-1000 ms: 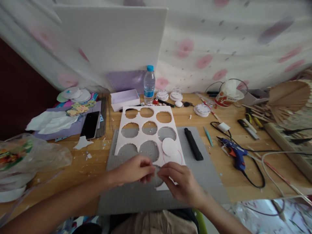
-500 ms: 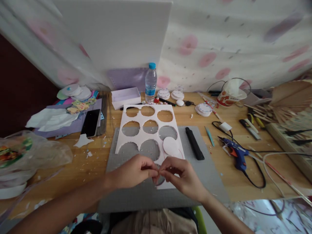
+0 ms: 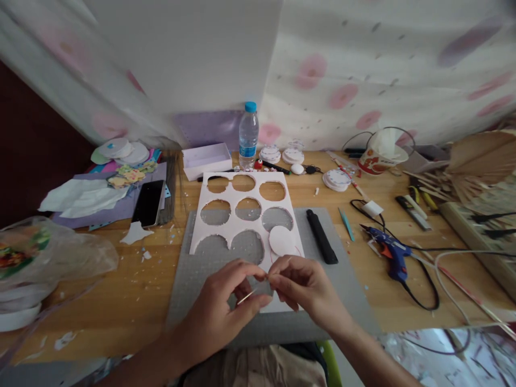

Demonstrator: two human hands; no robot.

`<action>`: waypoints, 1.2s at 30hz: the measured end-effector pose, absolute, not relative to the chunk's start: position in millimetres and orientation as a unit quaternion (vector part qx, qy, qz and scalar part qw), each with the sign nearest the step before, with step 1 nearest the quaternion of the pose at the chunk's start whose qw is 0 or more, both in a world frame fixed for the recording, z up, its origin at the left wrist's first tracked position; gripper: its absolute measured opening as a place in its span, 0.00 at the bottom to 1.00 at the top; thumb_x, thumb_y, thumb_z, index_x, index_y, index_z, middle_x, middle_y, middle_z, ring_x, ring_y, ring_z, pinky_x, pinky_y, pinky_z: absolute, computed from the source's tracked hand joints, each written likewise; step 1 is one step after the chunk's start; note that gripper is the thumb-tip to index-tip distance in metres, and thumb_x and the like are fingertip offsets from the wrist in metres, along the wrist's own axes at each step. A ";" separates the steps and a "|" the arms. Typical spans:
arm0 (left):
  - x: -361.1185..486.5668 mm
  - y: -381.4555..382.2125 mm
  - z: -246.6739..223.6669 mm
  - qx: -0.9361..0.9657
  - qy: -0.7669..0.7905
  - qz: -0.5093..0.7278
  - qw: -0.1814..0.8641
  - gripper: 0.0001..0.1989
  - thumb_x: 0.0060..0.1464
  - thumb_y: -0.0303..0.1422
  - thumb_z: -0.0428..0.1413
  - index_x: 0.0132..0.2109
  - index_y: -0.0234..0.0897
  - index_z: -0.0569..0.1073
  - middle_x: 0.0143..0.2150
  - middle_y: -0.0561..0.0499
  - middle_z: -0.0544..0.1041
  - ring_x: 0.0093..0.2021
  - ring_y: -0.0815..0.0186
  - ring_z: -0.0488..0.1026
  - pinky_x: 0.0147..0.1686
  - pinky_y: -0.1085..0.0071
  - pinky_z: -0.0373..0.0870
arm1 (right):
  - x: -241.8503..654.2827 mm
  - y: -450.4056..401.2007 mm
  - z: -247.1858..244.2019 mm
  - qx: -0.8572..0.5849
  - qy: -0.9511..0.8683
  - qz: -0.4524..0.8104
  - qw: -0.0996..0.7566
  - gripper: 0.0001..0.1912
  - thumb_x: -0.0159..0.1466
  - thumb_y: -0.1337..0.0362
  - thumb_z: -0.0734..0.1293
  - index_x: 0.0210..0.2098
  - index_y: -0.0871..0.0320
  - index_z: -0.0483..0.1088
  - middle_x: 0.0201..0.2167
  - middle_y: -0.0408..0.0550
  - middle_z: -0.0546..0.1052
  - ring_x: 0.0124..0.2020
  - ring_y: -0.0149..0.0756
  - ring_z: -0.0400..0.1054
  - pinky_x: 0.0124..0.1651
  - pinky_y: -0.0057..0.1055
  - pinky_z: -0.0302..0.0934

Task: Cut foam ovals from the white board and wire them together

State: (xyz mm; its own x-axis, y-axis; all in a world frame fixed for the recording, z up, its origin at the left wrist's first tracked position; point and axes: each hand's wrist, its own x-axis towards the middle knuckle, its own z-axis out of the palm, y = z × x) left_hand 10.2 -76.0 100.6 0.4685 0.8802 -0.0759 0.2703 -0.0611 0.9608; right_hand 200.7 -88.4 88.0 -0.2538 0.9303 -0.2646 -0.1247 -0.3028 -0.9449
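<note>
My left hand (image 3: 229, 298) is curled, thumb and fingers around a thin pale needle-like piece (image 3: 246, 296) whose exact kind I cannot make out. Its index fingertip meets the fingers of my right hand (image 3: 300, 285), which are pinched together; whatever is between them is too small to name. Both hands are over the near edge of a white foam board (image 3: 234, 224) with several rough round holes cut through it. On the board, just beyond my right hand, lies a white disc (image 3: 281, 240). Underneath is a grey cutting mat (image 3: 213, 322).
A black tool-like bar (image 3: 321, 236) lies on the mat's right, then teal tweezers (image 3: 345, 223) and a blue glue gun (image 3: 390, 251) with its cable. A water bottle (image 3: 249, 137) and a white box (image 3: 207, 161) stand behind. A phone (image 3: 148, 203) lies to the left.
My left hand has turned and opened out its curl, so the thin pale piece now shows in it. Both hands stay together at the fingertips, with the right shifted slightly.
</note>
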 end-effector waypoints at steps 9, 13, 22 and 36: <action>15.9 -72.2 94.0 0.404 0.438 0.221 0.772 0.17 0.47 0.44 0.63 0.26 0.33 0.71 0.20 0.55 0.69 0.16 0.77 0.59 0.17 0.78 0.51 | 203.5 -97.4 89.3 -0.383 -0.746 0.311 0.447 0.07 0.67 0.69 0.62 0.36 0.60 0.72 0.28 0.48 0.77 0.27 0.30 0.71 0.28 0.25 0.66; 12.1 -65.5 92.6 0.336 0.390 0.111 0.850 0.20 0.42 0.45 0.66 0.25 0.32 0.70 0.19 0.56 0.67 0.16 0.79 0.56 0.16 0.79 0.47 | 222.1 -94.0 97.4 -0.202 -0.917 0.072 0.337 0.13 0.68 0.75 0.57 0.43 0.66 0.72 0.34 0.56 0.80 0.30 0.36 0.72 0.31 0.31 0.67; 8.6 -56.4 123.6 0.673 0.432 0.122 0.588 0.09 0.53 0.33 0.57 0.28 0.35 0.74 0.23 0.55 0.71 0.23 0.73 0.65 0.24 0.76 0.59 | 226.3 -62.0 119.3 -0.340 -0.748 0.542 0.174 0.06 0.65 0.64 0.67 0.37 0.61 0.73 0.29 0.43 0.74 0.27 0.26 0.65 0.30 0.22 0.63; 20.8 -57.3 92.2 0.390 0.483 0.230 0.749 0.16 0.51 0.43 0.60 0.27 0.34 0.70 0.23 0.56 0.70 0.19 0.77 0.59 0.20 0.79 0.52 | 219.8 -70.2 87.9 -0.241 -0.929 -0.114 0.257 0.14 0.68 0.74 0.57 0.32 0.62 0.71 0.26 0.49 0.74 0.26 0.34 0.63 0.25 0.32 0.52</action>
State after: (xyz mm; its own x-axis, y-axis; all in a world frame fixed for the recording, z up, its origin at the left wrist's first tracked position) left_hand 20.8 -57.3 92.2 0.4274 0.7221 -0.5440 0.0322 0.5892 0.8074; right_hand 219.8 -70.2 87.9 -0.7521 0.3882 0.5326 0.5056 0.8582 0.0885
